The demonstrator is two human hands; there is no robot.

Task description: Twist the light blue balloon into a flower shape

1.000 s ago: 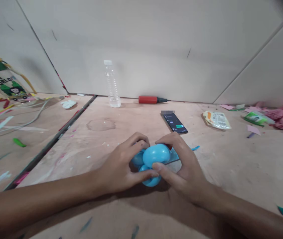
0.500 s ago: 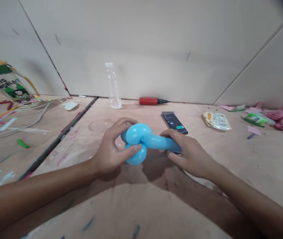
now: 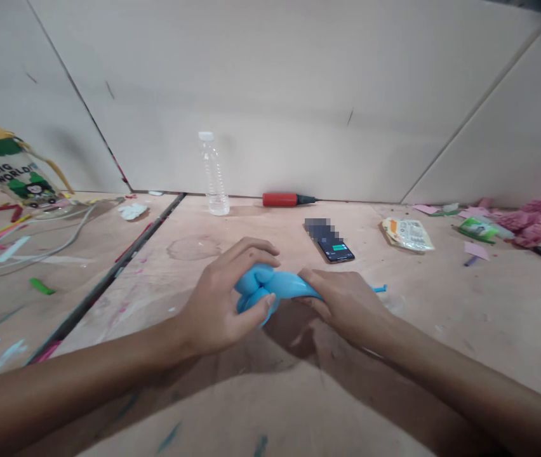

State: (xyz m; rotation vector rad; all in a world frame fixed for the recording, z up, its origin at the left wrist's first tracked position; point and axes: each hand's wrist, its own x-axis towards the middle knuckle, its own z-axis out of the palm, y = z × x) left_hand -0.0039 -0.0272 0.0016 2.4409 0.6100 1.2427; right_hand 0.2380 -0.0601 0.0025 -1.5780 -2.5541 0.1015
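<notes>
The pinkish desk (image 3: pixel 432 317) carries a clear plastic bottle (image 3: pixel 215 178), upright against the wall. Above the desk's middle, the left hand's grip (image 3: pixel 273 279) curls around the bunched, twisted end of a blue modelling balloon (image 3: pixel 292 285); the right hand's grip (image 3: pixel 315 291) closes on its straight section. Beyond lies a smartphone (image 3: pixel 330 241).

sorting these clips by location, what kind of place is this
Probably a makeshift craft area, though I can't tell what kind of building it's in. Coloured scraps, like the green one, litter a stained wooden surface, and two hands hold a twisted blue balloon.
</notes>
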